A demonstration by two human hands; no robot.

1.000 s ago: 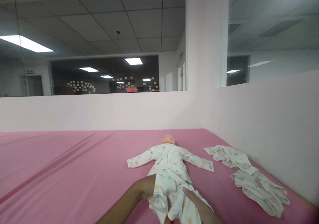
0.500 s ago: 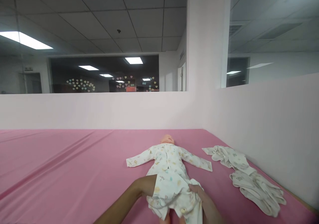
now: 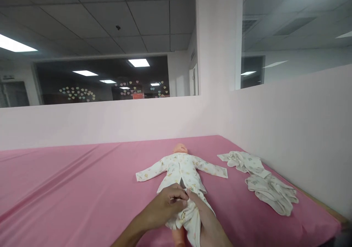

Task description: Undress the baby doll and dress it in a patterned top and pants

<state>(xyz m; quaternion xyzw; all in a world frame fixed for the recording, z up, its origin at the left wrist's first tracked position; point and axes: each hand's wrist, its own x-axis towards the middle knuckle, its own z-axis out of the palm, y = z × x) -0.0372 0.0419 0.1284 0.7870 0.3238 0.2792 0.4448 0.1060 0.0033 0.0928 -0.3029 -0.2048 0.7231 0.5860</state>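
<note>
A baby doll (image 3: 180, 148) lies on its back, dressed in a white printed long-sleeved top (image 3: 180, 168) with both sleeves spread out. Over its lower body are matching white printed pants (image 3: 192, 217), bunched up, with one bare leg (image 3: 179, 236) showing below them. My left hand (image 3: 169, 206) pinches the pants' upper edge near the doll's middle, fingers curled. Close against it, my right hand (image 3: 205, 219) grips the same pants on the right side, thumb on top; its other fingers are hidden under the cloth.
Pink sheeting (image 3: 82, 188) covers the bed, with long creases at the left. More white baby clothes (image 3: 271, 192) lie in a crumpled heap at the right, near the low white wall (image 3: 302, 129). Glass panes rise above the walls behind.
My left hand has come out from inside the pants and now pinches their edge beside my right hand. The top's hem now lies apart from the pants. The camera view has shifted slightly.
</note>
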